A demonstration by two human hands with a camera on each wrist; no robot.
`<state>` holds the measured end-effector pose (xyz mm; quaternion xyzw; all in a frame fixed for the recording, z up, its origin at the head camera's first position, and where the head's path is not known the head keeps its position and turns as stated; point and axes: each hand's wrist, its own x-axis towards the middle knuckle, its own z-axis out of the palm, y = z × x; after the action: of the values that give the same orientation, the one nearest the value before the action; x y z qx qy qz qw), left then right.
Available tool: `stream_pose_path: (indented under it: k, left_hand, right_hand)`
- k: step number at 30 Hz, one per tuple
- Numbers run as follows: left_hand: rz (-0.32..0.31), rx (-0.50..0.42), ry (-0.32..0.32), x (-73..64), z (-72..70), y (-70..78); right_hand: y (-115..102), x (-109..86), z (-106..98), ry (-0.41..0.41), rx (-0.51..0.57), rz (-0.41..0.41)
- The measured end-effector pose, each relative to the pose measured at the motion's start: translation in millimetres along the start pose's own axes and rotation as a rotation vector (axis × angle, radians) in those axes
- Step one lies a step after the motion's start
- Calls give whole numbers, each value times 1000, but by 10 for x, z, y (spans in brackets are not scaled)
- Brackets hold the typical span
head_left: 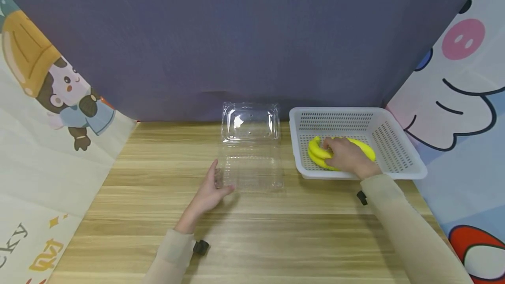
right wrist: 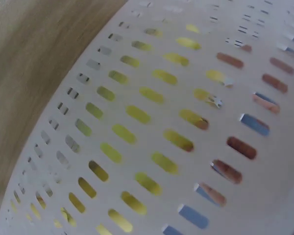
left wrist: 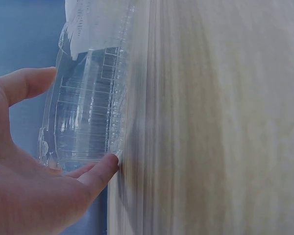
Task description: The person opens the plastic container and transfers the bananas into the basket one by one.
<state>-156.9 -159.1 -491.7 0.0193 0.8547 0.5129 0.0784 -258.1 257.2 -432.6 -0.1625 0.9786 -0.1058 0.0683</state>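
A clear plastic clamshell box lies on the table with its lid folded back. At the box's left side is my left hand, thumb and fingers spread apart; in the left wrist view its fingertips touch the box's near corner. My right hand reaches into a white slotted basket, its fingers bent over a yellow banana at the left. More yellow banana shows to the right of that hand. The basket wall hides most of the grip in the right wrist view.
The basket stands at the right of the wooden table, close to the printed side cloth. A dark blue backdrop rises behind the box and basket. Another printed cloth borders the left side.
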Motion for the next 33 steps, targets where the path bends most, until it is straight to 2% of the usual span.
stream_pose_path:
  k: [14, 27, 33]
  left_hand:
    - [5, -12, -10, 23, -2, -16]
    - [-9, -32, 11, 23, -11, -7]
    - [-13, -2, 23, 17, 2, -12]
  right_hand:
    - [-105, -83, -115, 79, -63, 13]
    - [-262, -180, -222, 198, -77, -40]
    - [-399, -262, -260, 254, -44, -60]
